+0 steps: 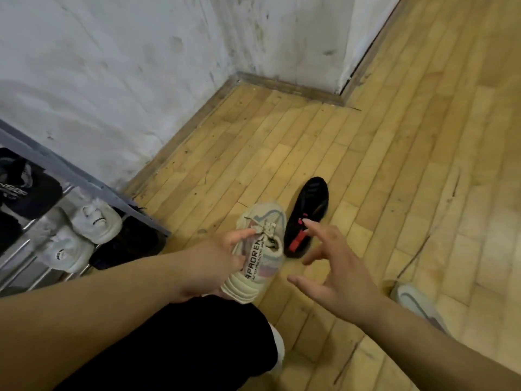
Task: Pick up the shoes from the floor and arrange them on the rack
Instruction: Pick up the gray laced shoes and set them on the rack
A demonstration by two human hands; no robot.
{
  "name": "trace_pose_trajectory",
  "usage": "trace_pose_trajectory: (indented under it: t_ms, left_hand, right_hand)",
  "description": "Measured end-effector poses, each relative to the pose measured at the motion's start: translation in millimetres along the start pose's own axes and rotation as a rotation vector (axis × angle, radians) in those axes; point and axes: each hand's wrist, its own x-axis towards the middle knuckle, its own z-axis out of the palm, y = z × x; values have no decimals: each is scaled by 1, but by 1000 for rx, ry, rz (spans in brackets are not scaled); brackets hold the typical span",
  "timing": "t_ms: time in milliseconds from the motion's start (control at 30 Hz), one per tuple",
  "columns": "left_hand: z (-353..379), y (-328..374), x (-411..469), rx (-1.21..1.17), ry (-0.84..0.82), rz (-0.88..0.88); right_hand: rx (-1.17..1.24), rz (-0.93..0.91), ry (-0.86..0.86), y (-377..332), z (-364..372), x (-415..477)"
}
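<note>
My left hand [214,258] grips a beige knit sneaker [260,244] with black lettering on its side, holding it by the inner side just above the floor. A black shoe [308,213] with a red tab lies on the floor right beside it. Over the black shoe's heel hovers my right hand [335,266], fingers spread and holding nothing. The shoe rack [93,184] stands at the left against the wall, with a pair of white sneakers [76,235] and dark shoes [25,187] on it.
Another pale sneaker [417,303] lies on the wooden floor at the right, partly behind my right forearm. My knee in black cloth [197,342] fills the bottom middle. A white wall and skirting board [282,86] form a corner ahead.
</note>
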Motion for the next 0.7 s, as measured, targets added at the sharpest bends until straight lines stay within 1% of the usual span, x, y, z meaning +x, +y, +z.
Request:
trace_pose_trajectory:
  t_ms: [67, 133, 200, 233, 267, 300, 333, 367, 433, 500, 533, 567, 600, 667, 700]
  left_hand:
    - [3, -1, 1, 44, 6, 15]
    - [6, 1, 0, 67, -5, 36]
    - [9, 2, 0, 74, -38, 39]
    - [10, 2, 0, 85, -49, 41]
    - [9, 1, 2, 111, -58, 49]
    - [9, 0, 2, 139, -71, 63]
    - [8, 0, 2, 159, -79, 70]
    - [7, -1, 3, 166, -84, 72]
    - [6, -4, 2, 143, -95, 56]
    - [6, -6, 3, 131, -83, 29]
    - [5, -7, 4, 124, -71, 22]
    - [4, -6, 4, 123, -72, 24]
    - [4, -6, 4, 125, -75, 28]
    - [3, -4, 5, 126, -81, 40]
    - [3, -2, 5, 114, -83, 34]
  right_hand:
    - [-130, 251, 13, 42, -4, -20]
    - [-330, 574, -43, 90, -7, -43]
    - [-495, 872, -182, 128, -14, -68]
    - [-546, 991, -258, 141, -18, -82]
    - [-583, 1081, -320, 151, -20, -94]
    - [-624, 1128, -363, 157, -21, -104]
    - [-662, 1138, -381, 161, -20, -109]
    - [-687, 1133, -364, 163, -20, -110]
    - [-686, 1150, -300, 162, -24, -105]
    - [-675, 1170, -282, 164, -28, -100]
    - [-676, 1152, -275, 165, -29, -99]
    - [-662, 1109, -239, 164, -27, -98]
    - [-597, 1050, -172, 160, -24, -93]
    - [-369, 905, -22, 145, -13, -70]
    - [-300, 825, 28, 138, -7, -55]
